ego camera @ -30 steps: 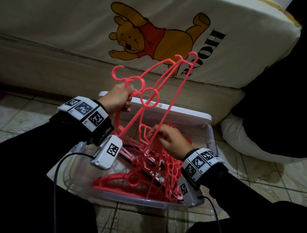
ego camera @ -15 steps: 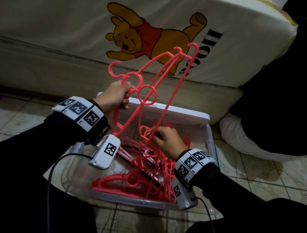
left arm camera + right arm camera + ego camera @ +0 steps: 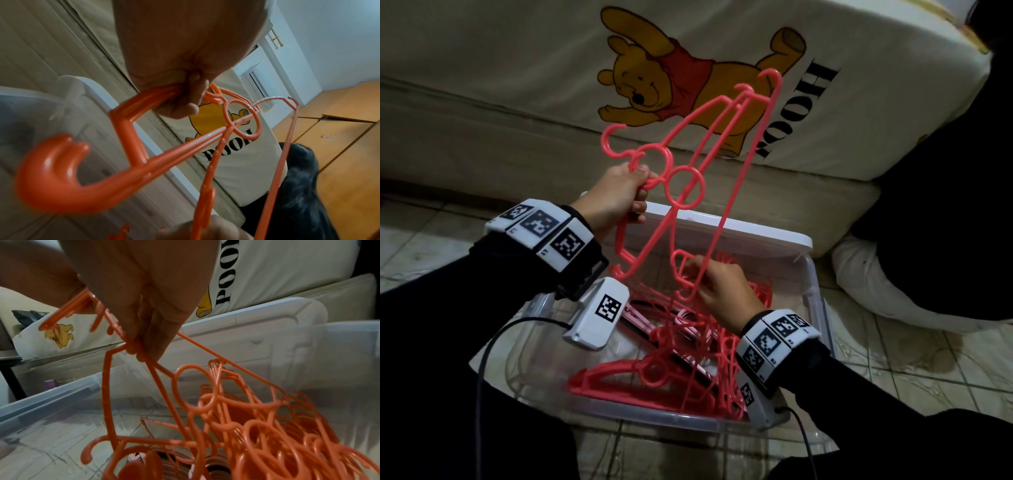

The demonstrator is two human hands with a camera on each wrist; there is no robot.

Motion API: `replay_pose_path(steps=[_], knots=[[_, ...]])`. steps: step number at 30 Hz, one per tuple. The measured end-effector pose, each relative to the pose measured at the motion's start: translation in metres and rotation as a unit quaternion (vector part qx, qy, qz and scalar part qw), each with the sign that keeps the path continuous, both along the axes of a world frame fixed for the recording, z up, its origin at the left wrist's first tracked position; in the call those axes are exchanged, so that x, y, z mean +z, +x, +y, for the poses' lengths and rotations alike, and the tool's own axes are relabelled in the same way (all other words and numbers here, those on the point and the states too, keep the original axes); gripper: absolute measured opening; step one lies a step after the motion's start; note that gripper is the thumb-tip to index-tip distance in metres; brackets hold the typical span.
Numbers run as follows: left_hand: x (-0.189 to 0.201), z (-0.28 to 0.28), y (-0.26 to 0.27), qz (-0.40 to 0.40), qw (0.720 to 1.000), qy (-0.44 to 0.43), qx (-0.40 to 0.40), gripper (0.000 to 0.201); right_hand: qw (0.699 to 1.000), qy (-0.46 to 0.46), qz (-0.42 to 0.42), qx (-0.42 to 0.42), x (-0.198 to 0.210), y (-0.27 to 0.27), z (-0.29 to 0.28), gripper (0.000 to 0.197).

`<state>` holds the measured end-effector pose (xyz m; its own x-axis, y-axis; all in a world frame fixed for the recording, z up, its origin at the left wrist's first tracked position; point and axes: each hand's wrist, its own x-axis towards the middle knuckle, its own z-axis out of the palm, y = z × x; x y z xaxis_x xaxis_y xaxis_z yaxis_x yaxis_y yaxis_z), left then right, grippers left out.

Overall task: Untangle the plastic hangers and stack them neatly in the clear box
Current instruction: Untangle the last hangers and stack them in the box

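Pink plastic hangers (image 3: pixel 709 164) stand lifted above the clear box (image 3: pixel 815 291), two or three nested together. My left hand (image 3: pixel 616 195) grips their neck by the hooks, fingers curled round the bars (image 3: pixel 156 97). Lower down, my right hand (image 3: pixel 719 287) pinches thin hanger bars (image 3: pixel 131 344) over the box. A tangled heap of pink hangers (image 3: pixel 671 370) lies in the box, some leaning along its right side (image 3: pixel 257 426). The lifted hangers' lower ends still reach into that heap.
The box's white lid (image 3: pixel 750 233) leans behind it against a cream mattress (image 3: pixel 517 85) with a yellow bear print. Tiled floor (image 3: pixel 893 370) surrounds the box. A dark bundle and white cloth (image 3: pixel 876 291) lie at the right. Cables run from both wrist cameras.
My left hand has raised the held hangers a little higher and away from the box. My right hand stays low on the bars at the box.
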<state>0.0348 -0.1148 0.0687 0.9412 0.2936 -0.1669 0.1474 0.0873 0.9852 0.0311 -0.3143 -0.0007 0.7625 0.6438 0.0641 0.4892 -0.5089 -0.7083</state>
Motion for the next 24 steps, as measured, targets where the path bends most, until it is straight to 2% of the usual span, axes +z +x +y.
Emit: replay_pose_path(steps=[3,6,9,15,17,20,22,24], knots=[[0.001,0.001,0.000,-0.009,1.000,-0.011,0.006,0.028,1.000,-0.008,0.009,-0.003,0.002,0.000,0.001,0.021],[0.001,0.003,0.001,-0.014,1.000,-0.023,0.010,0.029,0.997,-0.070,0.008,0.033,0.003,-0.001,0.001,0.018],[0.000,0.004,0.002,-0.015,1.000,-0.022,0.013,0.029,0.990,-0.128,0.027,0.046,0.005,0.001,-0.003,0.023],[0.001,0.006,0.001,-0.003,0.994,0.113,0.011,0.030,0.989,-0.147,-0.003,-0.006,0.032,0.022,-0.021,0.022],[0.000,0.006,-0.001,0.000,0.975,0.221,0.009,0.028,0.989,-0.148,-0.007,-0.016,0.042,0.028,-0.029,0.017],[-0.003,0.007,-0.005,0.023,0.915,0.401,-0.025,0.026,0.980,-0.175,-0.081,-0.056,0.056,0.034,-0.040,0.013],[-0.005,0.003,-0.009,0.029,0.879,0.471,-0.065,0.028,0.971,-0.146,-0.164,-0.094,0.064,0.034,-0.044,0.011],[-0.008,-0.003,-0.013,0.038,0.856,0.504,-0.110,0.028,0.966,-0.095,-0.224,-0.087,0.069,0.031,-0.043,0.010]])
